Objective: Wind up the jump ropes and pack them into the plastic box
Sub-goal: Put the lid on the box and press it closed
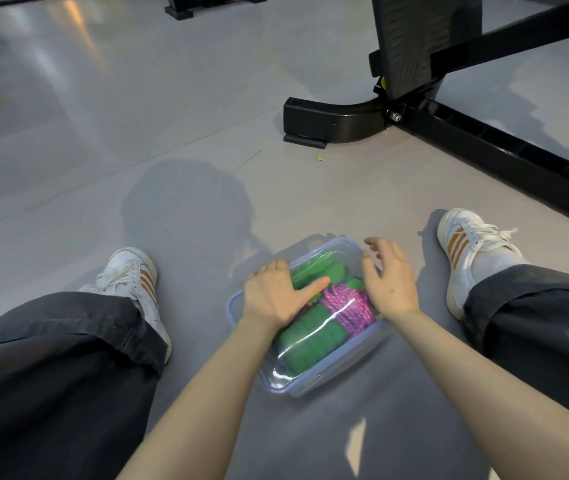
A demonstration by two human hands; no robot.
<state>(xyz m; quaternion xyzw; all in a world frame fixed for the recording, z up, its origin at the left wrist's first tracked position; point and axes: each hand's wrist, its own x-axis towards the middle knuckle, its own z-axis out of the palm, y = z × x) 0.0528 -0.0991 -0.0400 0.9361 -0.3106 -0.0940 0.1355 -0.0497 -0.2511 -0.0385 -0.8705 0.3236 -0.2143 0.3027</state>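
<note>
Plastic box (343, 370): clear, with a bluish rim, on the grey floor (172, 174) between the person's spread legs, closer to the right leg.
Lid (286, 374): transparent, lying on top of the box.
Contents: green jump ropes (310, 342) wound into thick bundles fill most of the box. A pink jump rope (347, 304) is coiled among them towards the right side.
Box axis: the box sits skewed, one corner pointing at the person. Its long axis looks to run from near left to far right.
Green bundle, near end: it lies roughly along that same diagonal.
Left hand (272, 292): palm down and flat on the lid's left part, fingers straight, thumb stretched out across the lid; it grips nothing.
Right hand (388, 278): at the box's right rim, fingers loosely bent and spread, holding nothing. Whether it touches the rim I cannot tell.
Feet: white shoes with orange stripes, the left shoe (130, 277) and the right shoe (463, 247), well apart on either side of the box.
Beyond: a black machine frame (342, 121) stands on the floor at far right.
</note>
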